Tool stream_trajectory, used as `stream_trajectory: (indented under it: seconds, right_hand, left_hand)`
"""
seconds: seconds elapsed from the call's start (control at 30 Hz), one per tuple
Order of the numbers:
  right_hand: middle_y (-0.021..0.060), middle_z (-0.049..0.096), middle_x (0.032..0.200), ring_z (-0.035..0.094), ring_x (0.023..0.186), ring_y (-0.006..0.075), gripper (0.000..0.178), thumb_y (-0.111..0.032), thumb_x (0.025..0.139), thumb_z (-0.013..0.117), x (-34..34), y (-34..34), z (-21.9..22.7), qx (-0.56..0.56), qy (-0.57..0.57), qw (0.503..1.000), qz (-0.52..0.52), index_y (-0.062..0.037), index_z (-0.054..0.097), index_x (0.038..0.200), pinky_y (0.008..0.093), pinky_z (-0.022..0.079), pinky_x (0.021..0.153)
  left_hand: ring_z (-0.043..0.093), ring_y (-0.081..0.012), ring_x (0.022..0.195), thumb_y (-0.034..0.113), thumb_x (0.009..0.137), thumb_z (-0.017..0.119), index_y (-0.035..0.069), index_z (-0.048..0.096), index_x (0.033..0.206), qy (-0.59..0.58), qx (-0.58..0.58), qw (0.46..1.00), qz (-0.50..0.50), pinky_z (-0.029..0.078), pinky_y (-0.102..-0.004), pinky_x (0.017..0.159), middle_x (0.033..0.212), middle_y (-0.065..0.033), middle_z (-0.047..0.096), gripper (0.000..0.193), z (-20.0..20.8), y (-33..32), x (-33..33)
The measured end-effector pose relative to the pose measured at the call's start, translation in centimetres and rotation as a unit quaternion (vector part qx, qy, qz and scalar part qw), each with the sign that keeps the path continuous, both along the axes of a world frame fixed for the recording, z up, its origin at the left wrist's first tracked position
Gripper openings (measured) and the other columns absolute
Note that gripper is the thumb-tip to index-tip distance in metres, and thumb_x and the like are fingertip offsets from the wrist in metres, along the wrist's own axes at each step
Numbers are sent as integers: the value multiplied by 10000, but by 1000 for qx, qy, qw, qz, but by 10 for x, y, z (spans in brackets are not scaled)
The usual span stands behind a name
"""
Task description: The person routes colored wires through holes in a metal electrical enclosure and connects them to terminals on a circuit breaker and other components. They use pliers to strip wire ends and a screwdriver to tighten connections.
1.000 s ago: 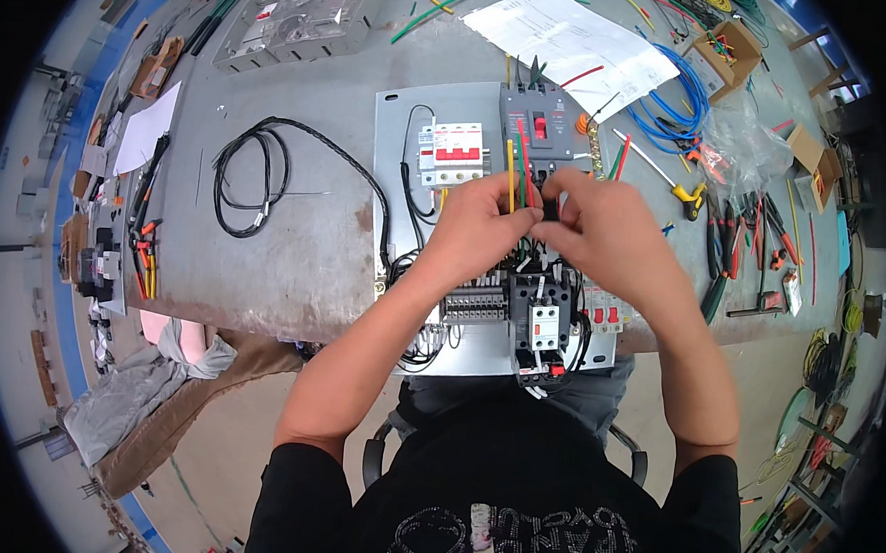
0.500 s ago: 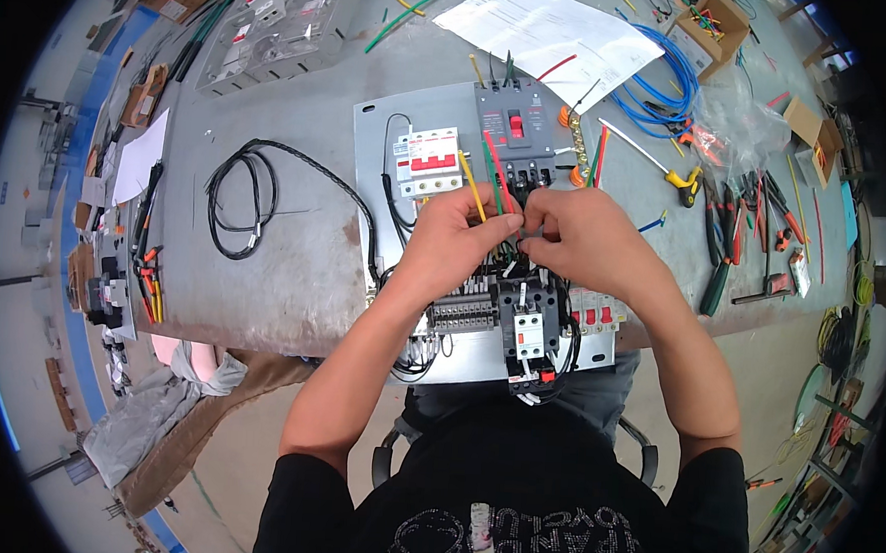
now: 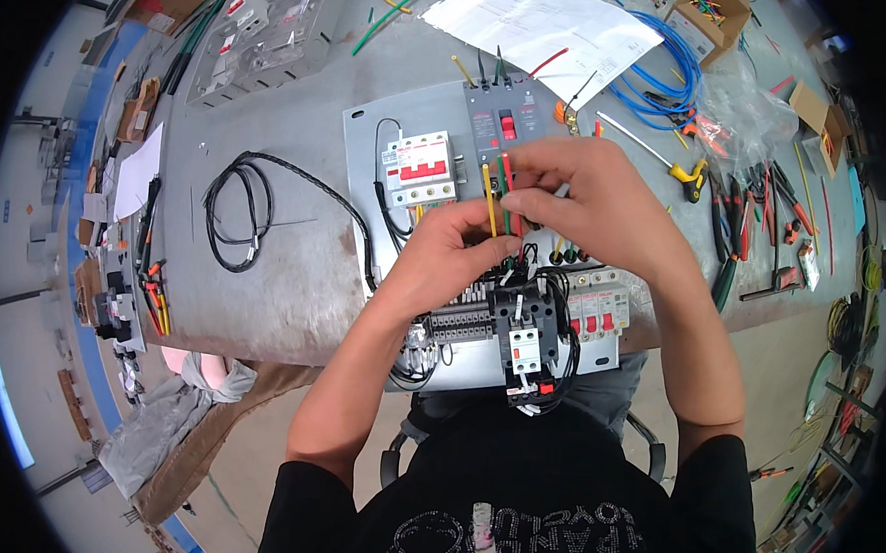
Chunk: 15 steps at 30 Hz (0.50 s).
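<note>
Three standing near moulded-case breaker (image 3: 483,128): yellow wire (image 3: 490,201), green wire (image 3: 507,221), red wire (image 3: 512,192). Your right hand (image 3: 582,199), lower earlier, now pinches red wire higher up; your left hand (image 3: 452,252) appears grasping yellow wire low, grip split between two heights.

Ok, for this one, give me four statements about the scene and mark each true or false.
1. The right hand is at the upright red wire. True.
2. The left hand rests on the coiled black cable. False: the left hand is by the yellow wire.
3. The yellow-handled screwdriver lies right of the metal plate. True.
4. A blue coil lies left of the plate. False: the black cable lies there.
</note>
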State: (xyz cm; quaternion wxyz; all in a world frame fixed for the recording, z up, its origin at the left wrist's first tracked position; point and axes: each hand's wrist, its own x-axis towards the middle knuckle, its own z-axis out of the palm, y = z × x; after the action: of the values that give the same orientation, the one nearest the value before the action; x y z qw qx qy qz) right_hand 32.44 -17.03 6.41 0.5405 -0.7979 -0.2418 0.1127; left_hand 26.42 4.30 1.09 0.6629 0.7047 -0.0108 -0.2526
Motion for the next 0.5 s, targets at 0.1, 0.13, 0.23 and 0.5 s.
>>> stream_trajectory:
  seconds: [0.1, 0.13, 0.23, 0.5]
  right_hand:
    - [125, 631, 711, 588, 611, 241, 146, -86, 898, 735, 4, 3, 4, 3, 19, 1000, 19, 45, 677, 923, 361, 474, 603]
    - [127, 619, 713, 578, 619, 253, 152, -90, 897, 735, 5, 3, 5, -8, 7, 1000, 24, 43, 662, 903, 370, 466, 605]
    - [135, 584, 721, 552, 647, 288, 181, -101, 894, 737, 0, 0, 5, -27, -44, 998, 32, 36, 624, 855, 393, 446, 612]
    - [126, 613, 751, 586, 680, 293, 161, -94, 905, 751, -13, -3, -5, 32, -95, 995, 24, 29, 652, 871, 375, 450, 615]
  left_hand:
    - [689, -67, 966, 11, 999, 740, 17, 777, 1183, -8, 3, 1000, -9, 557, -266, 861, 1039, -4, 782, 188, 2, 0, 0]
    - [688, -67, 962, 14, 998, 742, 17, 780, 1179, -12, 0, 1000, -15, 556, -266, 860, 1036, -2, 783, 185, 3, 0, 0]
    - [675, -62, 922, 30, 987, 768, 0, 792, 1145, -49, 58, 997, -33, 550, -264, 823, 982, -22, 792, 162, 4, 0, -2]
    - [674, -70, 910, 37, 982, 773, -1, 796, 1137, -90, 86, 992, -29, 553, -276, 810, 959, -38, 797, 161, 7, -2, -8]
